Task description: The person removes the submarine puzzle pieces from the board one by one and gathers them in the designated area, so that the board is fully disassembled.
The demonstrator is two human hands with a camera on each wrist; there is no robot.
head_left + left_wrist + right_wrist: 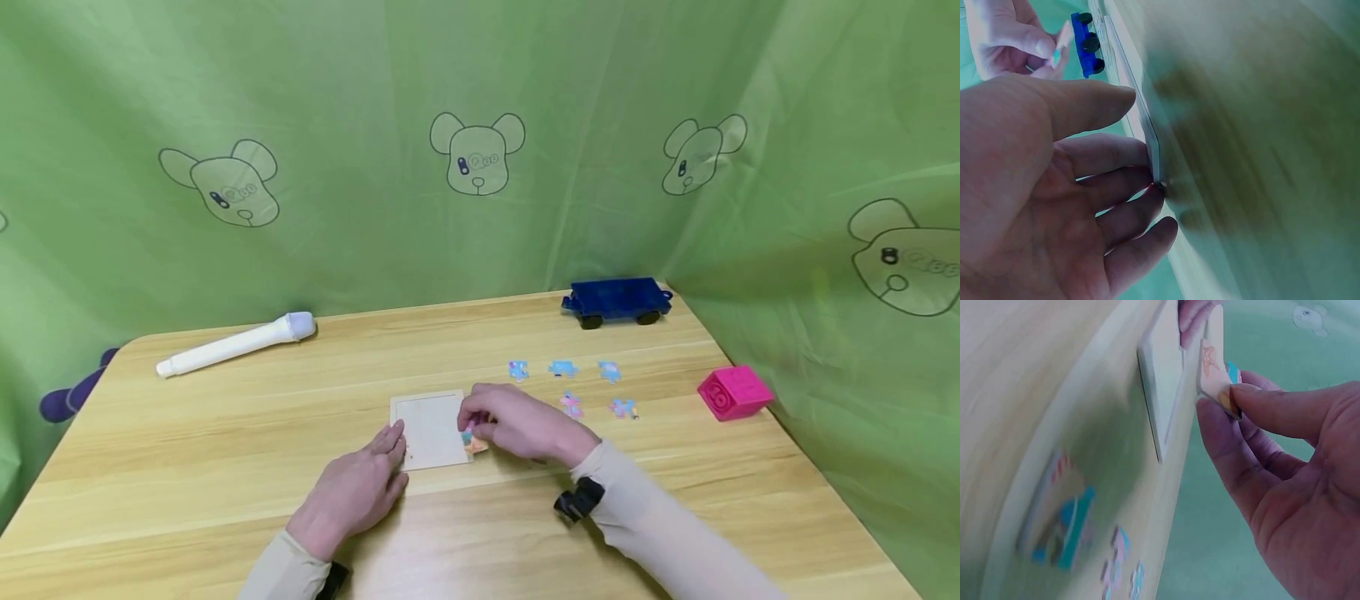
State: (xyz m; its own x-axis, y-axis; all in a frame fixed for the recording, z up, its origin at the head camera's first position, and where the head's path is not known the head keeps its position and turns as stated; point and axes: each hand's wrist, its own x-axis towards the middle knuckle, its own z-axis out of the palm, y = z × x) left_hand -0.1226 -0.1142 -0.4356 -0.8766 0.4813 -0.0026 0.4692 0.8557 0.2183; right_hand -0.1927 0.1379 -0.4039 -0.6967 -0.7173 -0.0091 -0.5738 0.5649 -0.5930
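My right hand point(525, 421) pinches a puzzle piece point(1215, 375) between thumb and fingers, over the right edge of a pale square puzzle tray point(431, 429). An orange starfish on a light ground shows on the piece. On the tray's left edge rest the fingertips of my left hand point(1047, 206), fingers lightly bent and thumb apart. Small pieces with blue and pink print lie to the right of the tray, among them a blue piece point(563, 367) and a pink piece point(572, 405). In the right wrist view another piece point(1063, 515) with teal and red print lies close to the camera.
A white toy microphone point(236, 343) lies at the back left of the wooden table point(187, 467). At the back right stands a dark blue wheeled toy wagon point(618, 300), with a pink block point(735, 392) near the right edge. Green curtains point(360, 208) surround the table.
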